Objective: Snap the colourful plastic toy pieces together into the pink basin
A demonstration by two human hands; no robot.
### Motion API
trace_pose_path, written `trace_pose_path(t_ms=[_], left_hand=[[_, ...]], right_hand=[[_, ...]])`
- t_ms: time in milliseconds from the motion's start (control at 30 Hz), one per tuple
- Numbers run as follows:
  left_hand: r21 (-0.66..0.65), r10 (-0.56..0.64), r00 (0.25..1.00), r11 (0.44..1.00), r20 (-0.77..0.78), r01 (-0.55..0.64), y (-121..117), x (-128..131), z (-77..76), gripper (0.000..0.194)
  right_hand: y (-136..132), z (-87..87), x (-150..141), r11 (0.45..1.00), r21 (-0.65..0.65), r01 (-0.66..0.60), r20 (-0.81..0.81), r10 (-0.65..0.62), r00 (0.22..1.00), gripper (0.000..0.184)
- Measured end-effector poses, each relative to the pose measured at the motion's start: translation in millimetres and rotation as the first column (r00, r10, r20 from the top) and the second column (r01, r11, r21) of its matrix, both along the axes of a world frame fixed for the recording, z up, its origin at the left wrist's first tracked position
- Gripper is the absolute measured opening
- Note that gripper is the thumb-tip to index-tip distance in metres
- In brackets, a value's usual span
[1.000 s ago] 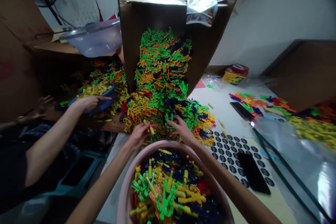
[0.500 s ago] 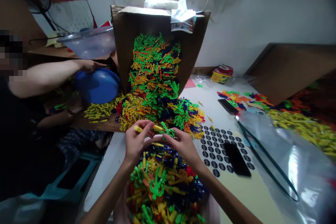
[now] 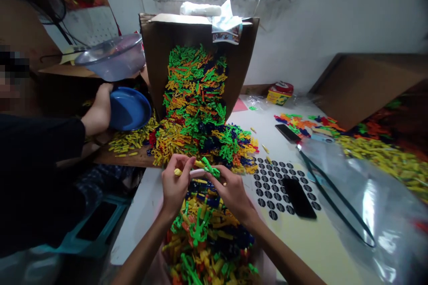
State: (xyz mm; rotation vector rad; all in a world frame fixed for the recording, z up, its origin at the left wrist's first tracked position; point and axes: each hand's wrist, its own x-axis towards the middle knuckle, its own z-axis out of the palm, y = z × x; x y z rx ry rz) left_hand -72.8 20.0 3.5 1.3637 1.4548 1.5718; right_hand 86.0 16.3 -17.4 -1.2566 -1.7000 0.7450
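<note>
Over the near rim of the pile, my left hand (image 3: 174, 187) pinches a small yellow plastic piece (image 3: 198, 164), and another yellow piece (image 3: 178, 172) pokes out between its fingers. Closed on a green plastic figure piece (image 3: 210, 167) is my right hand (image 3: 232, 189). The yellow and green pieces meet between the fingertips; whether they are joined, I cannot tell. Below both hands, a pale pink basin (image 3: 198, 173) holds many yellow, green, blue and orange pieces. Just beyond lies a heap of mixed pieces (image 3: 200, 138), spilling from a tilted cardboard box (image 3: 245, 53).
On the left, a co-worker's arm (image 3: 98, 113) reaches to a blue basin (image 3: 132, 109) above yellow pieces. To the right lie a sheet of round black stickers (image 3: 272, 187), a black phone (image 3: 300, 198), another phone (image 3: 287, 133), a dark strap (image 3: 337, 200) and clear plastic (image 3: 371, 205).
The co-worker's blue basin has turned to show its inside, and that person's arm has shifted. My hands stay together, with the green piece tilted slightly differently. The view has shifted a little.
</note>
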Motion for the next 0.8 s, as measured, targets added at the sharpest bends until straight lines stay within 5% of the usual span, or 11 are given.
trace_pose_path(t_ms=[167,367,500,667,800], left_hand=[[0.016,-0.037,0.996,0.999,0.08,0.036,-8.4,3.3,-4.0,0.022],[0.062,0.032,0.999,0.998,-0.043,-0.029,-13.1,8.0,-13.3,0.018],[-0.026,-0.074,0.995,0.997,0.073,0.076,-8.5,8.2,-17.1,0.021],[-0.124,-0.241,0.97,0.962,0.027,0.243,-11.2,-8.5,-20.2,0.025],[-0.256,-0.237,0.971,0.942,-0.044,0.219,-15.1,-38.3,-30.0,0.035]], right_hand=[[-3.8,-3.4,1.3,0.994,0.103,-0.044,0.026,0.042,0.999,0.019],[-5.3,-7.9,1.4,0.982,0.186,-0.02,0.042,0.012,0.999,0.019],[-6.4,-10.5,5.2,0.968,0.188,-0.167,0.049,0.161,0.986,0.022],[-7.1,1.7,30.4,0.957,0.053,-0.286,-0.016,0.287,0.958,0.023],[16.3,7.9,63.2,0.814,-0.26,-0.519,0.122,0.561,0.819,0.026]])
